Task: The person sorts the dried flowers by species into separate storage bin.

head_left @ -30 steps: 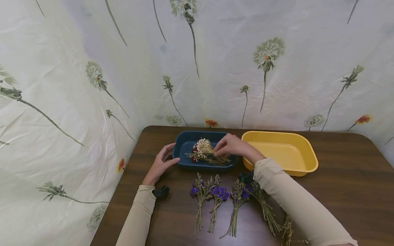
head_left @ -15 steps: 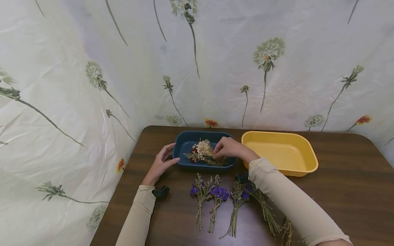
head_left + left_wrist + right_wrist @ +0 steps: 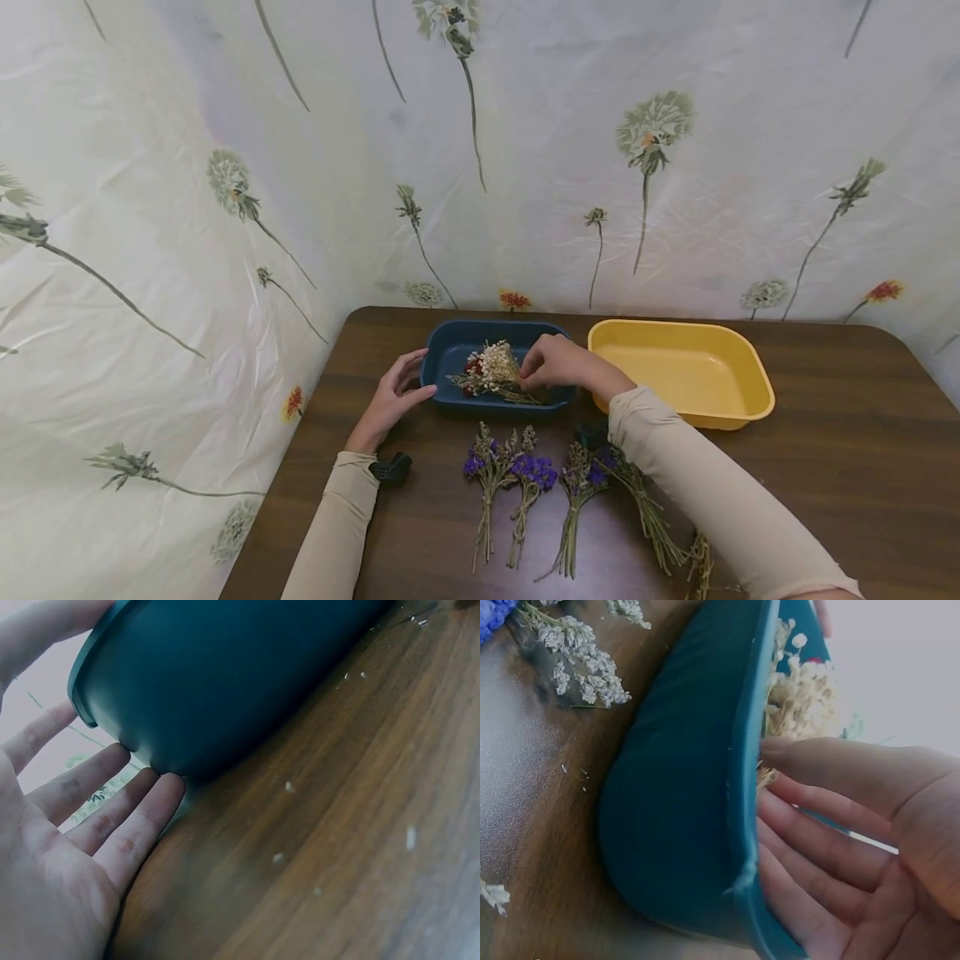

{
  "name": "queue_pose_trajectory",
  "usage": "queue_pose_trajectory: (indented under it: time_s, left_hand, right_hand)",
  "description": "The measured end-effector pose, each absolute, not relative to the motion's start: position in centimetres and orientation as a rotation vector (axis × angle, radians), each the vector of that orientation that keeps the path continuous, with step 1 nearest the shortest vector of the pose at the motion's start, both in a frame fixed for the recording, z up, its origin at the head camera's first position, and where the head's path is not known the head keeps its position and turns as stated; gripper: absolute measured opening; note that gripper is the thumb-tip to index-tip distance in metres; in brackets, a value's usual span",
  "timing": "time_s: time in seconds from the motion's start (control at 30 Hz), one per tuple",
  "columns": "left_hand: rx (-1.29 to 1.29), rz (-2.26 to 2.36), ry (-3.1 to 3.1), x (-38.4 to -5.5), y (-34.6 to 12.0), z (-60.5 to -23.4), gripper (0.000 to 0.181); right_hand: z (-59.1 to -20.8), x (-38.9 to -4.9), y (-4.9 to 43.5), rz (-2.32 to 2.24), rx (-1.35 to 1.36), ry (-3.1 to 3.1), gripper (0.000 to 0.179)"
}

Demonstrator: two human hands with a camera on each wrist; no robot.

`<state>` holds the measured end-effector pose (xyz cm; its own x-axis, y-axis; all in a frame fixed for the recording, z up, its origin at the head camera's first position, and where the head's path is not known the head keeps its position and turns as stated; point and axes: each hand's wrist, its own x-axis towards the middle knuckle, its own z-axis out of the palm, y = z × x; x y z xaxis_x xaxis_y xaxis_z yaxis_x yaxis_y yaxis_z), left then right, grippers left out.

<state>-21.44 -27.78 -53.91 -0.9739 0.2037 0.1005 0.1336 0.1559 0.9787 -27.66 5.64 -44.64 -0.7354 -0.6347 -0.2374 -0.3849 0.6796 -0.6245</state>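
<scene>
1. Right hand [image 3: 558, 365] has a thumb-and-finger pinch on the cream dried-flower bunch [image 3: 500, 363], inside the dark-blue rectangular plastic tray [image 3: 450, 354], around 3 o'clock.
2. Left hand [image 3: 393, 396]: loosely spread, just touching tray's 9 o'clock end.
3. Squeezing too hard could probably snap brittle blooms.

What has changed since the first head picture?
The right hand has shifted slightly down in the head view, over the blue tray; whether it pinches the pale bunch is unclear. The left hand stays at the tray's left end; the yellow tray and purple bunches stayed put.
</scene>
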Motion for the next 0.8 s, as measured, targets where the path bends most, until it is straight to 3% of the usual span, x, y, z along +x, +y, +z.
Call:
queue_pose_trajectory:
  time_s: [0.43, 0.8]
  left_hand:
    - [0.367, 1.977, 2.344, -21.2, -27.8, -53.9, 0.064]
    - [0.366, 1.973, 2.343, -21.3, -27.8, -53.6, 0.065]
  right_hand:
    - [-42.6, -26.0, 8.0, -0.92, -0.817, 2.478, 0.026]
    - [-40.3, -21.8, 12.4, -1.068, -0.693, 2.532, 0.033]
